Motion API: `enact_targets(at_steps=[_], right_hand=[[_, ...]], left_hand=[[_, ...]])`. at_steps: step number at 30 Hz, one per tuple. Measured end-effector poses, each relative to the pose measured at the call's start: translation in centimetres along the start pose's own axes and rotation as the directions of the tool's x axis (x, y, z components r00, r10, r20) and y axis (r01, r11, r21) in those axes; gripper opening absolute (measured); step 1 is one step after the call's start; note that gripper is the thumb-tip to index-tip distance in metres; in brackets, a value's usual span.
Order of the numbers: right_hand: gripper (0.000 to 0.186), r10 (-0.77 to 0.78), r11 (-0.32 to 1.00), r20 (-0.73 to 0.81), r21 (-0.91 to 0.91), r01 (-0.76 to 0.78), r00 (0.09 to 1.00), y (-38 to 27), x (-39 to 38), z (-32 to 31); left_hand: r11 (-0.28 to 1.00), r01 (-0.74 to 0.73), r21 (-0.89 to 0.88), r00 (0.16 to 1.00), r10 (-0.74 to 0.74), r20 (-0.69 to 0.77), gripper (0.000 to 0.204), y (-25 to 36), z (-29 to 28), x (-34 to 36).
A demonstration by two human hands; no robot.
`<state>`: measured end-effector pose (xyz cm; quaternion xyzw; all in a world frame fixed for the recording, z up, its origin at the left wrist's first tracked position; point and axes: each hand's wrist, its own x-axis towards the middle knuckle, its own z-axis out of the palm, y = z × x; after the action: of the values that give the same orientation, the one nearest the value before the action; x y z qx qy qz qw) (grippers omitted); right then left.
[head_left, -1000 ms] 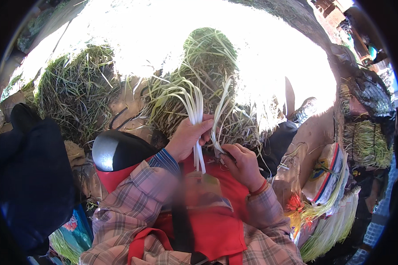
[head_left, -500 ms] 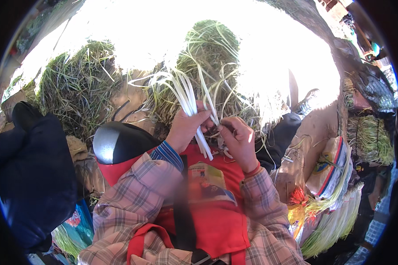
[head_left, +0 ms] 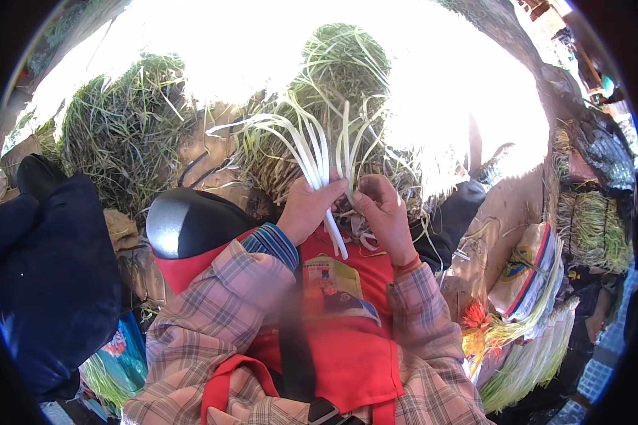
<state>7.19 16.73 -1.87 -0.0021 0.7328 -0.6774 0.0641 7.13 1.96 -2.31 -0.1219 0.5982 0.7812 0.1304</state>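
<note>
My left hand (head_left: 310,209) is closed around a small bunch of white, chive-like stalks (head_left: 310,157); their thin leafy tops arch away to the far left, and the cut-looking white ends stick out below the fist. Close beside it, my right hand (head_left: 388,216) pinches with thumb and forefinger at the lower part of a separate pale green stalk (head_left: 347,145). That stalk's upper leaves fork and stand nearly upright between the hands. Both hands are above my red apron (head_left: 347,361). Just beyond them lies a heap of similar green stalks (head_left: 344,71), roots toward me.
Another grassy heap (head_left: 120,120) lies at the far left. A dark-clothed person's sleeve or leg (head_left: 53,283) fills the left edge. On the right are a white sack (head_left: 521,273), cleaned pale bundles (head_left: 535,361), orange-red flowers (head_left: 478,316) and a tied green bundle (head_left: 594,230).
My right hand has shifted slightly up and closer to the left one. The single stalk between the hands now stands more upright, with its leaves spread. The left hand still grips its bunch.
</note>
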Motion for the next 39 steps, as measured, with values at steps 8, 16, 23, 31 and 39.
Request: enact_targets(at_steps=[8,16,23,31,39], right_hand=[[0.009,0.098,0.972,0.084,0.204,-0.113,0.992,0.3,0.3,-0.3],[0.021,-0.216,0.675,-0.25,0.66,0.329,0.944,-2.3,1.9,-7.3],[0.01,-0.125,0.99,0.054,-0.058,0.128,0.991,-3.0,1.6,-5.2],[0.014,-0.001,0.998,0.231,-0.066,0.017,0.973,-2.8,0.4,0.5],[0.01,0.058,0.83,-0.172,0.555,0.048,0.983,2.4,0.1,-8.1]], left_hand=[[0.996,-0.079,-0.046,0.996,0.077,-0.043,0.017,-0.8,0.1,0.0],[0.938,0.197,-0.284,0.958,-0.247,-0.149,0.027,-0.2,-1.4,0.3],[0.963,0.053,0.264,0.996,-0.07,0.055,0.023,1.6,-1.6,-0.5],[0.997,-0.07,-0.023,0.99,0.072,0.122,0.016,1.7,-0.7,-0.8],[0.792,-0.088,-0.605,0.996,0.053,-0.074,0.01,3.2,-2.2,-0.3]])
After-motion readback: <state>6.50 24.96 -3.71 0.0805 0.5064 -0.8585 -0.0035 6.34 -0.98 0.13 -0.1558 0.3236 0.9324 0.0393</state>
